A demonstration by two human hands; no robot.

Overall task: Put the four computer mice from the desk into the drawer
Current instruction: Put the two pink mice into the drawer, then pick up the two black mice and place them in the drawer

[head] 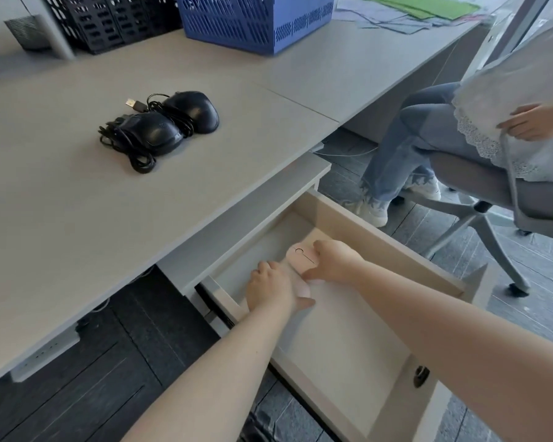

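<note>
Two black wired mice remain on the desk [77, 202], so I judge the task about half done. I take the open drawer [380, 244] as my landmark. Both my hands are inside it, near its far end: my right hand [336, 261] rests on a pale pink mouse [302, 257] with the fingers curled narrow over its edge, and my left hand [272, 288] lies just beside, palm down, fingers folded over what seems a second pale mouse [302, 290], though most of that one is hidden and I cannot tell it for sure. The pink mouse lies on the drawer floor, or very close to it. Up and to the left of the drawer, well apart from it, the nearer black mouse [158, 132] and the farther black mouse [195, 111] touch each other, with their cables [138, 157] wound loosely around them and a USB plug [134, 104] sticking out. I expect these to be light, hard and rather smooth shells, not fragile, but the soft cables may hang and catch on the desk edge. I would take each body from above across its sides, gathering the cable under the palm.
</note>
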